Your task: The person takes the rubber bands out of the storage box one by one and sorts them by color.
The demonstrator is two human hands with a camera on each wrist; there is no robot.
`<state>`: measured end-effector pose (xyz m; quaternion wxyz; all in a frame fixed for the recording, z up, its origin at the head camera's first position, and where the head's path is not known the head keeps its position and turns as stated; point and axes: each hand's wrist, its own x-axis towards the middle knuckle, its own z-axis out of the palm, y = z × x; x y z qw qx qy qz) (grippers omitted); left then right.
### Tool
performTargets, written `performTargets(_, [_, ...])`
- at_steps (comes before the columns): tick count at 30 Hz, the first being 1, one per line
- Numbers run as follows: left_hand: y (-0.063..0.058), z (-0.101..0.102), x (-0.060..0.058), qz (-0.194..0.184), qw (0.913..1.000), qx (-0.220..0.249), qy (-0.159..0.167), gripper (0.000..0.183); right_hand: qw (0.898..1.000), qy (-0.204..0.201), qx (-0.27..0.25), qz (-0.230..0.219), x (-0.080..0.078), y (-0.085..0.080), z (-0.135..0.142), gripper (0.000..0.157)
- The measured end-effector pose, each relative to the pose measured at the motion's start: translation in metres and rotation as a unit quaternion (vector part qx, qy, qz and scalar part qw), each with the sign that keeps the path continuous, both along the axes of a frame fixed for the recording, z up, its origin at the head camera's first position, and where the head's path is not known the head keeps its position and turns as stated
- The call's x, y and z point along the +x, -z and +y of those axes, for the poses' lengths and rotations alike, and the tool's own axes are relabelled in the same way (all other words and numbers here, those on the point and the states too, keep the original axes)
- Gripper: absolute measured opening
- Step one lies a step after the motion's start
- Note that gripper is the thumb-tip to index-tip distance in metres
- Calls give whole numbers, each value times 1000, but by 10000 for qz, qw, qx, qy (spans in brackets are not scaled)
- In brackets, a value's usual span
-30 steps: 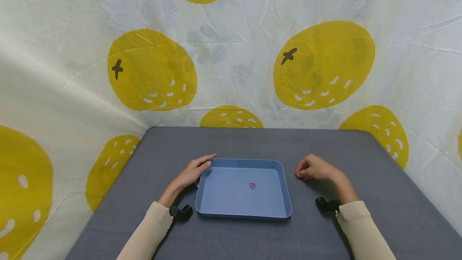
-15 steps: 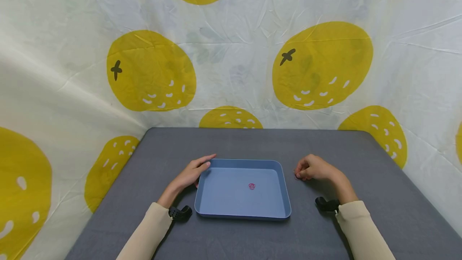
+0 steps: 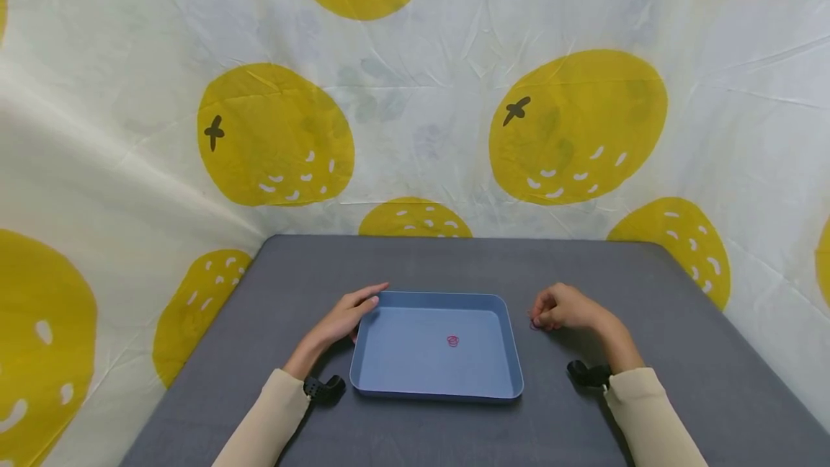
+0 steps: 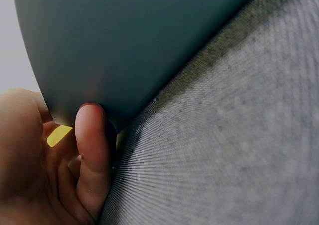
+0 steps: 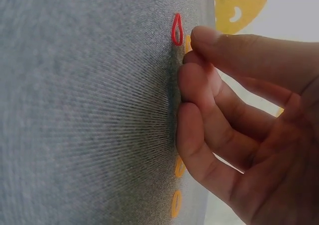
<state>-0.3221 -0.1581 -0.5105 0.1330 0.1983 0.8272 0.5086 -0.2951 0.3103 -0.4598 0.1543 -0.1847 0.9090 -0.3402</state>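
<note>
A shallow blue tray (image 3: 428, 380) lies on the grey table, with a few thin pink-red rubber bands (image 3: 452, 341) on its floor. My left hand (image 3: 340, 319) holds the tray's far left corner, the thumb over the rim. In the left wrist view a bent finger (image 4: 92, 135) presses the outer wall. To the right of the tray, my right hand (image 3: 563, 306) is down at the table, fingers curled and thumb close to the index finger. A red rubber band (image 5: 177, 30) lies by its fingertips. An orange band (image 5: 187, 43) shows partly behind the thumb tip; whether it is pinched is unclear.
Two more orange bands (image 5: 176, 203) lie on the table beyond the right hand's lower fingers. The grey table (image 3: 428, 261) ends at a white curtain (image 3: 421, 114) printed with yellow fruit, which hangs behind and at the left.
The whole head view has shifted down slightly. Both hands, the tray and the bands in it keep their places relative to one another.
</note>
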Motion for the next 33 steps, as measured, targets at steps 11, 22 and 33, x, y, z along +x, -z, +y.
performTargets(11, [0,0,3,21,10000,-12,12,42,9993,105,-6,345,2,2,0,5])
performTargets(22, [-1,0,2,-10,10000,-6,-22,41,9989,175,-177,386,2,-2,-3,5])
performTargets(33, [1,-1,0,-2,10000,8,-64,41,9983,142,-248,505,2,-9,-10,7])
